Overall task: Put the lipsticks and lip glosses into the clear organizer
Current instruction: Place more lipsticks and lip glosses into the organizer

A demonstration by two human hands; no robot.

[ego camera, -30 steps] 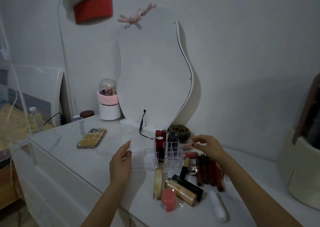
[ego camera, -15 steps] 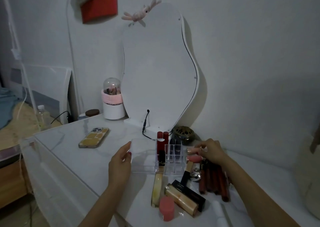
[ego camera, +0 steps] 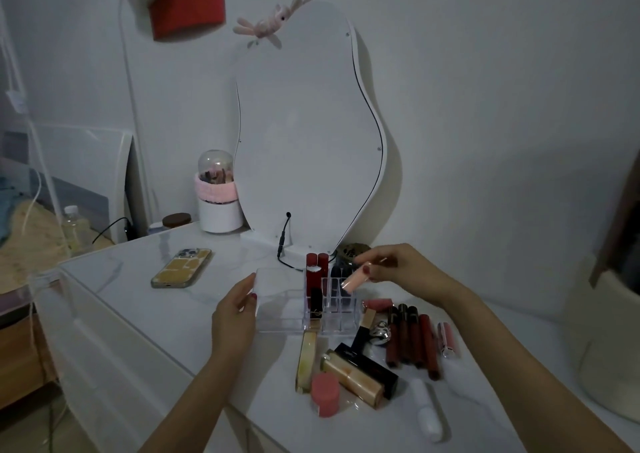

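One pale pink lipstick (ego camera: 354,281) is pinched near its upper end between the thumb and fingers of the right hand (ego camera: 398,272), and is held tilted, its lower end just above the small compartments at the right of the clear organizer (ego camera: 277,317). Such a tube is judged light, stiff and smooth, so a slip is likely if it is held loosely; a pinch round the upper end leaves the lower end free to be dropped upright into a slot. The left hand (ego camera: 235,314) is curled round the near-left edge of the organizer, by which the light plastic is steadied against sliding on the glossy table (ego camera: 131,296). Two red lipsticks (ego camera: 317,272) and a dark one already stand in the far slots. Many more tubes lie on the table near and to the right: a row of dark red lip glosses (ego camera: 412,341), gold and black lipsticks (ego camera: 360,373), a pink-capped tube (ego camera: 325,399) and a white one. A phone (ego camera: 181,267) lies well to the left, and a mirror (ego camera: 308,134) stands behind.
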